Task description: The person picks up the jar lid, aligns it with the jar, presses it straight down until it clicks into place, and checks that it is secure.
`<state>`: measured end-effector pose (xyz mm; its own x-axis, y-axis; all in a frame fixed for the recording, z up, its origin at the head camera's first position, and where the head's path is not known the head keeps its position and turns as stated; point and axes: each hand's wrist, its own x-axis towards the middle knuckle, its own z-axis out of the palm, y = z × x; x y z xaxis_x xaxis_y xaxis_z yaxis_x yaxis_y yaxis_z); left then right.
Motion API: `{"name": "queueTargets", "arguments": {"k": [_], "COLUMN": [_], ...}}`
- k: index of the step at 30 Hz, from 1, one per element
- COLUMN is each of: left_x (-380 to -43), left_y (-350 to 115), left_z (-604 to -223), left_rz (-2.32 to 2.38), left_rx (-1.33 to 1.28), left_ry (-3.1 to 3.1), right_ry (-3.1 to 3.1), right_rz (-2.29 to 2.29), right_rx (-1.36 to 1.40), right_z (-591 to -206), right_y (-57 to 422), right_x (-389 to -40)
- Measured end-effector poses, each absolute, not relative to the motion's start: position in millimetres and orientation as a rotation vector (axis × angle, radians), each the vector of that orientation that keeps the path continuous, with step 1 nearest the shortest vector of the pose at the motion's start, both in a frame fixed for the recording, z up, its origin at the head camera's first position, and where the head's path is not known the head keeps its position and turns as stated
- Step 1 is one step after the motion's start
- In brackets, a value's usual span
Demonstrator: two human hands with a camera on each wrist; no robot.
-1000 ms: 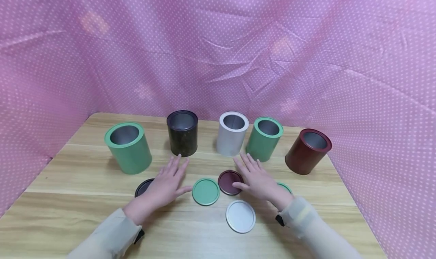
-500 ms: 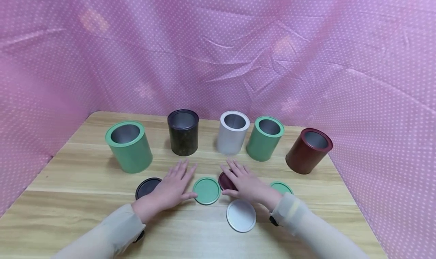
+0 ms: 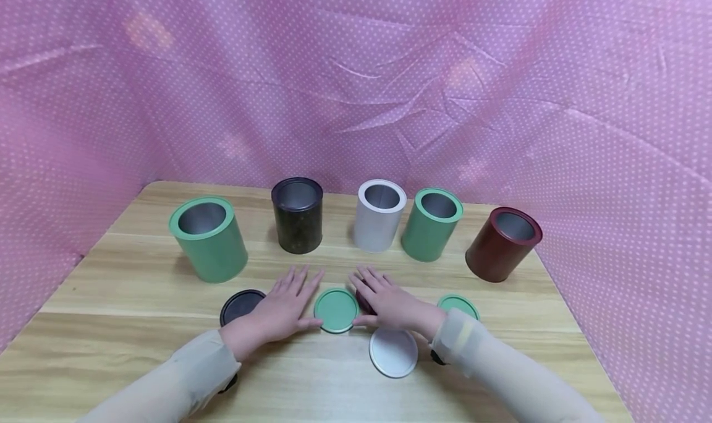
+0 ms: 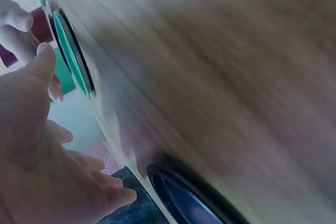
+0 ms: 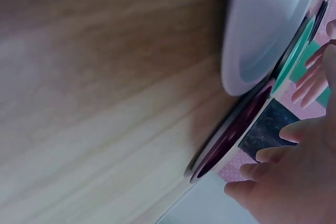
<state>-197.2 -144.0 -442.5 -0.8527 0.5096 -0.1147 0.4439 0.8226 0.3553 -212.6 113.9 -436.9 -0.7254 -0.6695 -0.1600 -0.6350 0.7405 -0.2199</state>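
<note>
My left hand [image 3: 282, 308] is spread with straight fingers between a black lid [image 3: 240, 304] and a green lid [image 3: 336, 310]; its thumb tip is right by the green rim. Over a dark red lid [image 5: 239, 129] hangs my right hand [image 3: 391, 305], fingers straight, hiding most of that lid in the head view. A white lid [image 3: 393, 354] lies just below the right hand, and a second green lid [image 3: 458, 305] lies to the right of its wrist. In the left wrist view the green lid [image 4: 72, 56] lies beyond the left thumb. Neither hand holds anything.
Open tins stand in a row behind the lids: a large green tin [image 3: 211, 243], a black tin [image 3: 298, 222], a white tin [image 3: 378, 222], a smaller green tin [image 3: 431, 231] and a dark red tin [image 3: 497, 250]. A pink dotted cloth [image 3: 356, 89] hangs around the wooden table [image 3: 311, 392].
Both hands have drawn inward toward the middle green lid; the right moved left across the dark red lid, uncovering the right green lid. The left uncovered more of the black lid.
</note>
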Motion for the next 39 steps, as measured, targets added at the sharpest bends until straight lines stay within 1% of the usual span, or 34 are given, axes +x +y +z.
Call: {"name": "queueTargets", "arguments": {"k": [39], "left_x": [-159.3], "left_y": [-108.6], "left_z": [-451.3], "left_rz": [0.339], "left_rx": [0.588], "left_ry": [2.770], "right_ry": [2.609], "right_rz": [-0.148], "right_rx": [-1.085], "right_z": [-452.4], "right_y": [130.2], "right_x": [-196.6]}}
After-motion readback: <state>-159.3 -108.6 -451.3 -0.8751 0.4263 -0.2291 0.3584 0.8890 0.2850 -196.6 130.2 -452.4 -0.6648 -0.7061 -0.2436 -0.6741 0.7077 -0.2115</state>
